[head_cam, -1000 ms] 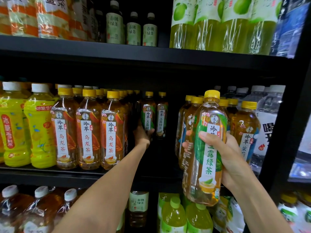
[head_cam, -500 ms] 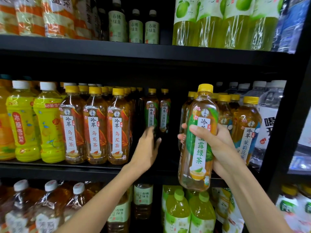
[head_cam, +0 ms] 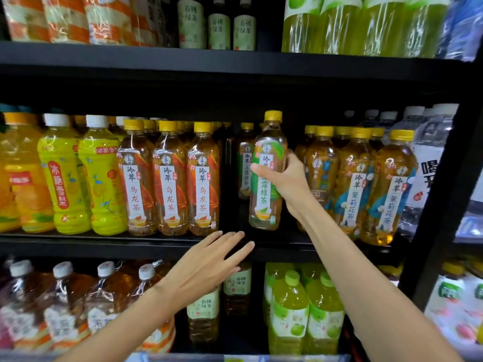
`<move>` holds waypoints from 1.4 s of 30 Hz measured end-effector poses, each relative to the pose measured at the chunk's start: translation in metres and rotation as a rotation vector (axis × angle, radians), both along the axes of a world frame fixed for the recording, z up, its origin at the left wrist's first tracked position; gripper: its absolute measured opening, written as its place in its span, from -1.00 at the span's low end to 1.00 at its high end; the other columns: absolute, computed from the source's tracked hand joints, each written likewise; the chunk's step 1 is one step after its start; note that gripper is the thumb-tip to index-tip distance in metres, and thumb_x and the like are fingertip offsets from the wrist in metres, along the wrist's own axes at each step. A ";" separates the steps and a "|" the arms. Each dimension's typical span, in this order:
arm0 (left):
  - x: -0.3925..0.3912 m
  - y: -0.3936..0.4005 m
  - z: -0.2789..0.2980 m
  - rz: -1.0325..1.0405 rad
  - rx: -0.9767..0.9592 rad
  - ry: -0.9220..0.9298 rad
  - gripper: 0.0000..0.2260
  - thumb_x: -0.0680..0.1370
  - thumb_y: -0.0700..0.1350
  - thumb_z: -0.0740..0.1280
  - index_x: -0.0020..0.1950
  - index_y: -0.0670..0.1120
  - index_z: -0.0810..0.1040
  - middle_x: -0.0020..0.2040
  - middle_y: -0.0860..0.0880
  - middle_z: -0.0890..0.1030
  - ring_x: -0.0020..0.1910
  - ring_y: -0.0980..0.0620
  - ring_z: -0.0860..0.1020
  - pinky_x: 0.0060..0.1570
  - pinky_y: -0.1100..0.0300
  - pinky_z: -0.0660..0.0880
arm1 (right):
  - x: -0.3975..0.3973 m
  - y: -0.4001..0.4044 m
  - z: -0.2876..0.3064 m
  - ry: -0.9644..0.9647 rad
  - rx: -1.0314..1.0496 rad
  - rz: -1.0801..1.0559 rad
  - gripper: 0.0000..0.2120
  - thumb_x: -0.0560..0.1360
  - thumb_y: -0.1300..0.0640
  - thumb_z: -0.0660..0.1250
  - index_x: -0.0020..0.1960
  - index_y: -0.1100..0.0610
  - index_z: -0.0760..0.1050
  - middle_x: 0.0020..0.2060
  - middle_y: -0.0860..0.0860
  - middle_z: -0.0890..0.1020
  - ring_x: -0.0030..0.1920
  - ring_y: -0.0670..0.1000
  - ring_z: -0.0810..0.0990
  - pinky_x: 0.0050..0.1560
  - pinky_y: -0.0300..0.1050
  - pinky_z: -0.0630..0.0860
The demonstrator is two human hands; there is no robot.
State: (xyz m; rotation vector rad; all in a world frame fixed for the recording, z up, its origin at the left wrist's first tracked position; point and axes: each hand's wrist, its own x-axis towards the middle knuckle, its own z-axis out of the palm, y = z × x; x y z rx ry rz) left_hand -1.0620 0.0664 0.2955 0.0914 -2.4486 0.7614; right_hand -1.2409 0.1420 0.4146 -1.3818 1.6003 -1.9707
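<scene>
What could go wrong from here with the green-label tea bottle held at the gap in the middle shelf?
1. The right hand grips the held bottle one-handed at its middle; the left hand is open by the shelf edge, not under it, so a slip could drop it.
2. Bottles flank the gap: it may knock the nearest oolong bottle or the jasmine bottles.
3. Pushed hard, it could topple the rear bottle.
</scene>
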 end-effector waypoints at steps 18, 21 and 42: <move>-0.001 -0.006 -0.010 -0.017 0.042 -0.015 -0.17 0.24 -0.20 0.58 0.45 -0.12 0.28 0.28 -0.17 0.51 0.26 -0.08 0.44 0.21 0.06 0.47 | -0.018 -0.024 -0.019 0.077 0.149 -0.019 -0.28 0.34 0.05 0.51 0.39 0.02 0.22 0.12 -0.04 0.53 0.08 -0.10 0.54 0.10 -0.13 0.53; -0.002 -0.008 -0.012 -0.028 0.048 -0.002 -0.17 0.26 -0.18 0.58 0.45 -0.12 0.27 0.28 -0.17 0.50 0.26 -0.08 0.42 0.21 0.05 0.47 | -0.003 -0.019 -0.027 0.167 0.188 -0.177 -0.20 0.36 -0.03 0.48 0.44 0.08 0.13 0.23 0.02 0.46 0.21 -0.03 0.48 0.18 -0.14 0.47; -0.006 -0.011 -0.013 -0.123 0.018 0.086 -0.57 0.56 -0.05 0.12 0.42 -0.11 0.29 0.25 -0.16 0.54 0.21 -0.07 0.53 0.17 0.07 0.50 | -0.013 -0.055 -0.039 0.457 0.452 -0.744 -0.49 0.50 0.18 0.35 0.36 0.27 0.22 0.27 0.19 0.42 0.28 0.15 0.44 0.20 -0.05 0.43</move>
